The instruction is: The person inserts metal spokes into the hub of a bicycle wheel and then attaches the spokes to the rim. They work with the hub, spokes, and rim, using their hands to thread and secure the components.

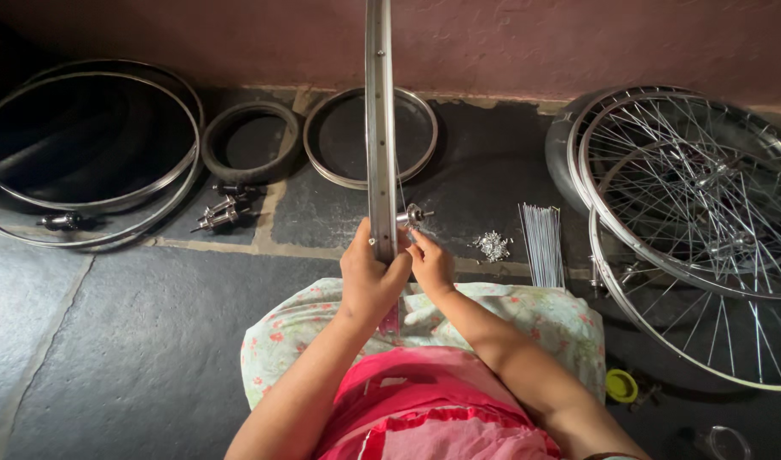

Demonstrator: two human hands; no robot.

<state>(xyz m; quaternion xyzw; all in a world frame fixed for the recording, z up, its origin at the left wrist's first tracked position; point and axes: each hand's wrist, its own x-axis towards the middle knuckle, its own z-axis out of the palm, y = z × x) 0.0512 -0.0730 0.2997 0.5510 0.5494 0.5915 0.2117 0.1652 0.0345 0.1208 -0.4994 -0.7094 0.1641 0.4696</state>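
A shiny metal bicycle rim (379, 128) stands upright on edge in front of me, running from the top of the view down to my lap. My left hand (367, 277) is wrapped around its lower part. My right hand (430, 262) pinches at the rim's right side, fingers closed on something small that I cannot make out. Just beyond my fingers a metal hub (412, 215) hangs inside the rim on thin spokes. My lap is covered by a floral cloth (535, 315).
Spoked wheels (706, 221) lie stacked at the right. A bundle of loose spokes (542, 243) and a pile of small nipples (493, 246) lie on the stone floor. Bare rims (92, 204) (369, 181), a small tyre (250, 140) and spare hubs (220, 213) lie at left. A yellow lid (620, 385) sits by my knee.
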